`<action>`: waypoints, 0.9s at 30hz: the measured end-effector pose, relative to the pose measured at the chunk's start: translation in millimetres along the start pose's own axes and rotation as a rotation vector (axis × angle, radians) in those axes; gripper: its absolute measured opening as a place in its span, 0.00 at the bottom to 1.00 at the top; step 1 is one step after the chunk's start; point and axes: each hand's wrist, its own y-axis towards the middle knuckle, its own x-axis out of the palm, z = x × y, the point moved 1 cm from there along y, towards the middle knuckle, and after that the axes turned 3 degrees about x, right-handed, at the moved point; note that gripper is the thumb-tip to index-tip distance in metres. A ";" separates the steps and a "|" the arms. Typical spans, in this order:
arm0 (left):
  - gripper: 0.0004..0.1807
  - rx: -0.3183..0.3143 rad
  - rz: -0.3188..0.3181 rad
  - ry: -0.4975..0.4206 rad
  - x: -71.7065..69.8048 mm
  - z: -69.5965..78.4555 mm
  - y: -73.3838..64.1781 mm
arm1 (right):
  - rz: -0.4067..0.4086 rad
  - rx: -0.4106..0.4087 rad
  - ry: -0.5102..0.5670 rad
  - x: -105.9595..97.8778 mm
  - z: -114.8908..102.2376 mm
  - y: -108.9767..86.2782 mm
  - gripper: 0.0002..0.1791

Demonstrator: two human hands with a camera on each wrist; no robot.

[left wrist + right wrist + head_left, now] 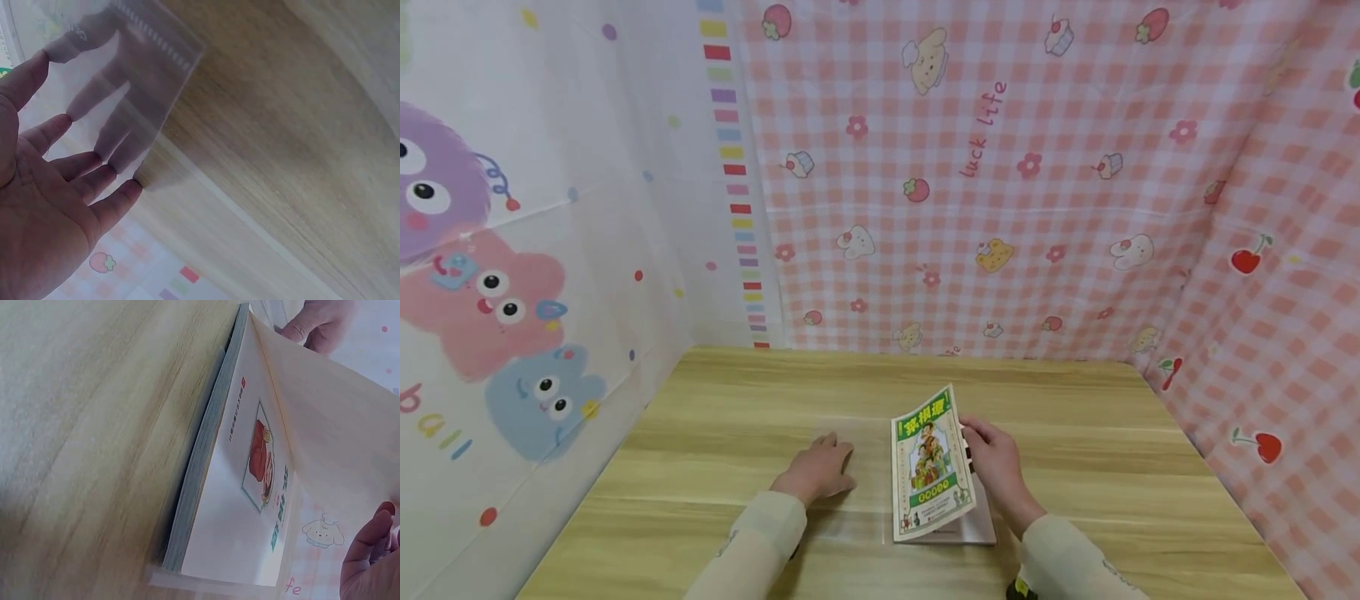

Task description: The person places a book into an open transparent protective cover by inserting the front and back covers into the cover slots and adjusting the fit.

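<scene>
A comic-style paperback book point(925, 475) with a green title band and a drawn group of figures lies on the table, its front cover raised at an angle. My right hand point(997, 468) pinches that cover by its free edge. Under the cover, a white title page point(234, 500) with a small red-and-green picture shows in the right wrist view. A clear plastic sheet point(147, 81) spreads out to the left of the book. My left hand point(817, 468) rests on this sheet with fingers extended, the fingertips touching the plastic in the left wrist view.
The wood-grain table point(722, 400) carries the book and the sheet. Pink checked cloth point(880, 275) hangs at the back and right, and a white cartoon-printed cloth point(602, 250) hangs at the left. A small dark object with yellow-green point(1021, 588) sits by the right sleeve.
</scene>
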 end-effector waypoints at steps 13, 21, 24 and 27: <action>0.32 -0.012 -0.012 -0.025 -1.7 0.1 -1.5 | -0.006 -0.120 -0.036 10.6 -1.9 1.6 0.16; 0.33 -0.018 -0.017 -0.019 -0.8 0.1 0.6 | 0.050 -0.304 -0.254 13.6 -4.3 0.1 0.15; 0.33 -0.023 -0.020 -0.016 0.2 -0.6 1.8 | 0.064 -0.326 -0.310 14.2 -4.6 0.7 0.15; 0.33 -0.026 -0.020 -0.011 1.0 -1.3 2.6 | 0.063 -0.323 -0.359 15.7 -4.5 1.5 0.16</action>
